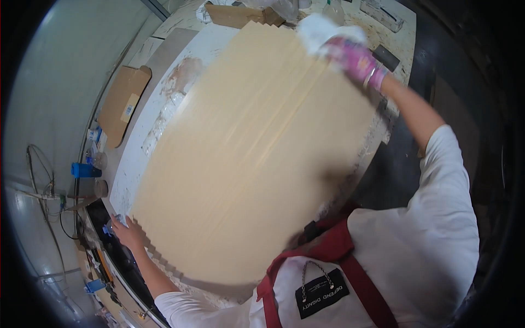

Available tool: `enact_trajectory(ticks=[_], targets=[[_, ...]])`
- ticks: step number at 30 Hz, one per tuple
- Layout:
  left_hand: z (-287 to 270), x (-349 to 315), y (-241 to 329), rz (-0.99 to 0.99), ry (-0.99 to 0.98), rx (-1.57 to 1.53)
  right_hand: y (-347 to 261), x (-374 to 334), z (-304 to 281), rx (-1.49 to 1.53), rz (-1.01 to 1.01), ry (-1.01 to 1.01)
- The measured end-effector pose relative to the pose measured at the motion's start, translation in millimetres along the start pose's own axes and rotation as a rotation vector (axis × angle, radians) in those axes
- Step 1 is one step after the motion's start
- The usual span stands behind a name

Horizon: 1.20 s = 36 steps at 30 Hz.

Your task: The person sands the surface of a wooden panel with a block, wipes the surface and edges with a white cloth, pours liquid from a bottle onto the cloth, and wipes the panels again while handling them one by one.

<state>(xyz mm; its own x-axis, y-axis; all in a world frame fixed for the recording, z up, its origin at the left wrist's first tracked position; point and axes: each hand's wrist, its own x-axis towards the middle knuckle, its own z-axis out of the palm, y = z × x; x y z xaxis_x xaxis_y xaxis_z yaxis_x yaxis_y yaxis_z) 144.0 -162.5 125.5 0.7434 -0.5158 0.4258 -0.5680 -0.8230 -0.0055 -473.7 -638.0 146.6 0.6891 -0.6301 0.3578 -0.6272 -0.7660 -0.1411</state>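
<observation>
A large pale wood panel with straight grain lines and zigzag-cut ends lies before me. My right hand, in a pink patterned glove, presses a white cloth at the panel's far right corner; both are smeared by motion. At the near left corner, my bare left hand rests by the zigzag edge with its fingers apart. Just past its fingers is a clear plastic thing with blue parts, partly hidden, and I cannot make out its kind.
The panel lies on a stained white worktable. A cardboard piece lies on the left, with a blue container nearby. At the far side are an open cardboard box, a clear bottle and a dark flat block.
</observation>
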Motion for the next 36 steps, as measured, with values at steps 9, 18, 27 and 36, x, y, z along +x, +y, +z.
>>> enact_trajectory(ticks=[9, 18, 27, 36], targets=[[-94.8, -182.5, 186.6, 0.698, -0.113, -0.495, 106.5, -94.2, -9.8, 1.020, 0.682, 0.231], [-91.8, -248.4, 246.4, 0.588, -0.166, -0.265, 191.1, -38.7, 6.7, -0.029, 0.569, 0.094], [-75.9, -254.8, 238.1, 0.502, -0.123, -0.255, -13.2, -60.5, 47.8, 0.116, -0.354, 0.001], [-69.5, -258.6, 230.0, 0.540, -0.045, -0.343, -22.0, -63.9, 92.7, 0.019, -0.262, 0.183]])
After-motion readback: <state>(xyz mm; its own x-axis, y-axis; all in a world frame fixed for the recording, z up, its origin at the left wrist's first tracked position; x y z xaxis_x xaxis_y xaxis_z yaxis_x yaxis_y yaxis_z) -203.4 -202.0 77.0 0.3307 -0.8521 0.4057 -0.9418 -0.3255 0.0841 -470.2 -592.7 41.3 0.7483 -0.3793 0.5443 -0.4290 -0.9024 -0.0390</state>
